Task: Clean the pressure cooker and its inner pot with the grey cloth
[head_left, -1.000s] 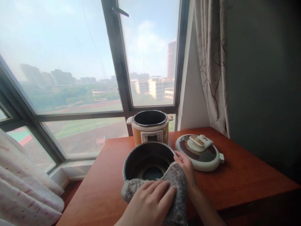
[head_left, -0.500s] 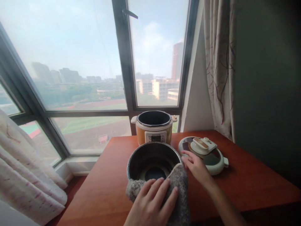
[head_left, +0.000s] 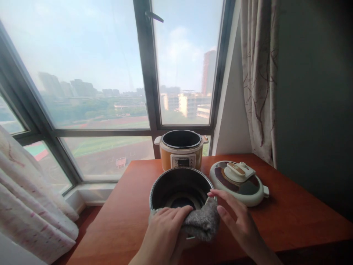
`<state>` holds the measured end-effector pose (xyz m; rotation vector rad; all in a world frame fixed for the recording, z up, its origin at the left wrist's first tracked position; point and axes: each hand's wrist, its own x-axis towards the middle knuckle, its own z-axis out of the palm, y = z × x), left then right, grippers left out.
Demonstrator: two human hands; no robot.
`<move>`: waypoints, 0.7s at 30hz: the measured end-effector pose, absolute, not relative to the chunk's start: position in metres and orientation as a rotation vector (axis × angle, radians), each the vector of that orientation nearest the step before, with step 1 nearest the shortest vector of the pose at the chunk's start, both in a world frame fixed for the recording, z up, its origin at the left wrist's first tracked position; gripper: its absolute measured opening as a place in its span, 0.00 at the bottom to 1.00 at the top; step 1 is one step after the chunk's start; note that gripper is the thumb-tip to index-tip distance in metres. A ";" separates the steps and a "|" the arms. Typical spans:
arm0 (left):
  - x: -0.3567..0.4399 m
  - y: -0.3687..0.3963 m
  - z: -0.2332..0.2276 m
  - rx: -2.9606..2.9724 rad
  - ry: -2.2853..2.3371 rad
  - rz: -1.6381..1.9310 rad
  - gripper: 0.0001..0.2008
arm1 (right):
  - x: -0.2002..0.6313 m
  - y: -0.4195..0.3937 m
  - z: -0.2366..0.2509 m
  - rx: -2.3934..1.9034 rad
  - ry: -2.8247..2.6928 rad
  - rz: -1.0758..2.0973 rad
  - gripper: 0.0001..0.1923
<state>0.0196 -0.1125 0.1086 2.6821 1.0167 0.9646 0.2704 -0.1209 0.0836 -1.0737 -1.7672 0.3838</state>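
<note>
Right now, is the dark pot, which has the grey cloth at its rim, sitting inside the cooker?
No, the dark pot is in front of the cooker, partly hiding its lower part.

Under my left hand [head_left: 167, 226], low in the centre, I have a rough, matt grey cloth [head_left: 202, 221] against a round dark metal-looking pot [head_left: 176, 187], smooth and softly shiny inside. Mid-frame, the rounded orange-and-white cooker [head_left: 166, 157] looks like smooth plastic; right of centre, the round cream-rimmed lid [head_left: 248, 187] has a glossy dark top. The reddish-brown table [head_left: 118, 217] is smooth, faintly glossy wood; the pale patterned curtain [head_left: 259, 92], upper right, matt fabric.
</note>
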 end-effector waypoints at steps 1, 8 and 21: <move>0.021 -0.109 0.114 2.586 1.070 0.952 0.20 | 0.272 -0.121 0.083 -1.037 -1.821 0.412 0.21; 0.022 -0.083 0.154 2.175 0.993 0.914 0.14 | 0.266 -0.098 0.089 -1.117 -1.865 0.442 0.30; -0.004 -0.083 0.139 2.360 0.883 1.045 0.18 | 0.284 -0.087 0.153 -0.727 -2.103 0.101 0.14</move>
